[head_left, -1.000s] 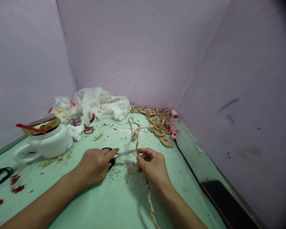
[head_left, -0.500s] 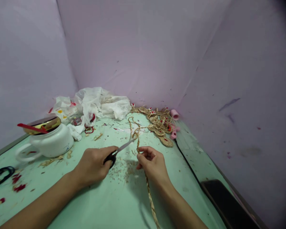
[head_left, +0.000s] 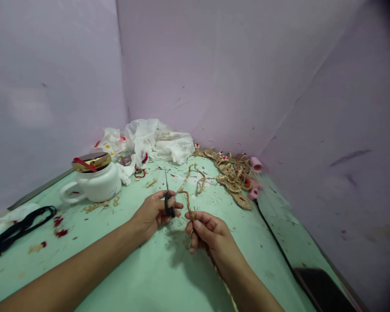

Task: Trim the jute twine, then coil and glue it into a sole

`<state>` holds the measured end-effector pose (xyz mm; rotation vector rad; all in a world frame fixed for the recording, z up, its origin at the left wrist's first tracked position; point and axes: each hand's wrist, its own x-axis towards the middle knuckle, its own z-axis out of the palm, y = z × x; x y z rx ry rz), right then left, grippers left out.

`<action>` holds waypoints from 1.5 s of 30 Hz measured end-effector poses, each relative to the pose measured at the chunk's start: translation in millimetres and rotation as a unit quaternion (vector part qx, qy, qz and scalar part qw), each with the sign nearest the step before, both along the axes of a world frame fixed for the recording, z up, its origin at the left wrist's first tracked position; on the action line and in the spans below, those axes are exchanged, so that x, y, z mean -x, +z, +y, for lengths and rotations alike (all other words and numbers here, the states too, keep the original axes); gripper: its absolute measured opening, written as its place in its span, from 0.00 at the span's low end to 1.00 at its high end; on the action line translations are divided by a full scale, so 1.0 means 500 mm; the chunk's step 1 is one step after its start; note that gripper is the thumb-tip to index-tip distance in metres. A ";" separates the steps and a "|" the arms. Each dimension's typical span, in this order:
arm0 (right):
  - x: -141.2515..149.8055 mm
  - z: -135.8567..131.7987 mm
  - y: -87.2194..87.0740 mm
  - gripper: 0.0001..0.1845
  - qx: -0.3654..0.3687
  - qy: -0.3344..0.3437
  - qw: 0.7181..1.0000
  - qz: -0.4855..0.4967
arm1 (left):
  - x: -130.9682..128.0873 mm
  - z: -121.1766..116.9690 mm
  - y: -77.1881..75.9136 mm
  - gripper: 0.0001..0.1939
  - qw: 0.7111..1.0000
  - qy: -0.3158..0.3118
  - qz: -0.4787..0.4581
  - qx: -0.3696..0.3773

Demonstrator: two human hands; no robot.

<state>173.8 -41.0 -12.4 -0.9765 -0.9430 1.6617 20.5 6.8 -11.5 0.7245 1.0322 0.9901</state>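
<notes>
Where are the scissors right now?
The scissors are in the left hand, blades pointing up, just left of the jute braid pinched by the right hand.

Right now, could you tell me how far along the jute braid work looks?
Done: a pile of finished jute pieces lies by the back wall. In hand: the right hand pinches the braided jute cord, and the left hand holds black-handled scissors, blades up. Left: the cord's loose far end looks untrimmed.
</notes>
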 end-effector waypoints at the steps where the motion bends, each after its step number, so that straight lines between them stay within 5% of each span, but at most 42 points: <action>1: 0.003 -0.004 0.002 0.17 0.004 0.015 1.000 0.013 | -0.006 0.004 -0.003 0.13 1.000 0.015 -0.013 0.008; 7: 0.013 -0.019 0.003 0.15 0.042 0.103 0.993 0.026 | -0.016 0.062 -0.010 0.14 0.996 0.082 0.009 -0.045; 14: 0.003 -0.009 -0.011 0.16 0.060 0.111 0.991 -0.039 | 0.033 0.123 0.000 0.19 0.964 0.127 0.131 -0.195; 19: 0.004 -0.015 -0.020 0.17 0.042 0.141 0.987 -0.060 | 0.026 0.118 -0.002 0.16 0.951 0.128 0.163 -0.232; 24: -0.003 -0.015 -0.018 0.18 0.092 0.207 0.974 -0.001 | -0.008 0.085 0.026 0.21 0.960 0.105 0.130 -0.227; 31: 0.020 0.006 -0.014 0.19 0.120 0.105 0.980 0.117 | -0.036 0.058 0.032 0.21 0.964 0.107 0.109 -0.216; 45: 0.020 -0.005 -0.017 0.18 0.118 0.094 0.987 0.065 | -0.024 0.079 0.014 0.20 0.948 0.130 0.179 -0.230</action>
